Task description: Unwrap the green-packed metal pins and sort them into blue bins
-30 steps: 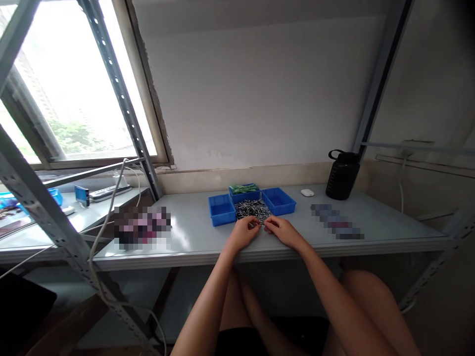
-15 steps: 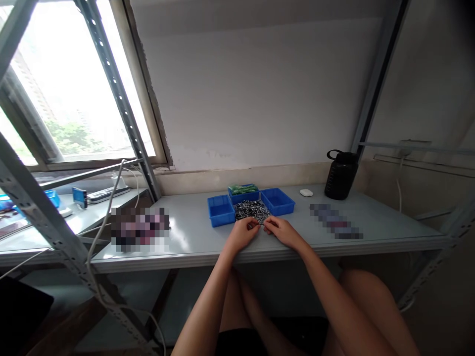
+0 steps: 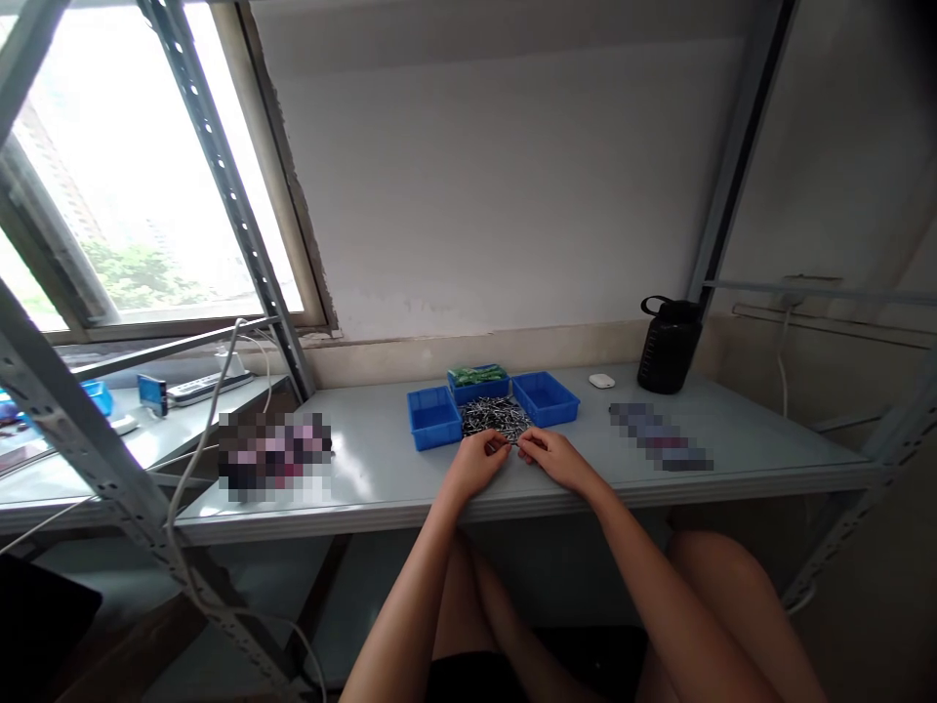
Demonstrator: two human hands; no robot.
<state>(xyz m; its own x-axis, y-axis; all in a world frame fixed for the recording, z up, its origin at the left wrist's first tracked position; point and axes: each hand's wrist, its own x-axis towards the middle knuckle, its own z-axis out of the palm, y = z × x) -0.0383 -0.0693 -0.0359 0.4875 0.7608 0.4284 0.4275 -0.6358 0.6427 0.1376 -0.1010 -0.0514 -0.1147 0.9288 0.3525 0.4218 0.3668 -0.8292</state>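
A heap of thin black and silver metal pieces [image 3: 495,414], too small to identify for certain, lies on the grey table. At its near left edge is my left hand [image 3: 477,463], thumb and fingertips pinched together. My right hand [image 3: 554,456] is beside it at the near right edge, also in a pinch. The fingertips of both hands almost meet; what they hold is too small to make out. Around the heap stand a blue bin [image 3: 434,418] on the left, another blue bin [image 3: 546,397] on the right, and a third behind holding green packets [image 3: 477,375].
A black bottle [image 3: 668,347] and a small white case [image 3: 601,381] stand at the back right. Blurred-out items lie at both sides of the table [image 3: 381,488]. To the left rise a metal shelf post [image 3: 80,439] and a hanging white cable [image 3: 212,430].
The view has shifted very slightly. Both hands stay at the heap's near edge, pinched, with hardly any visible movement.
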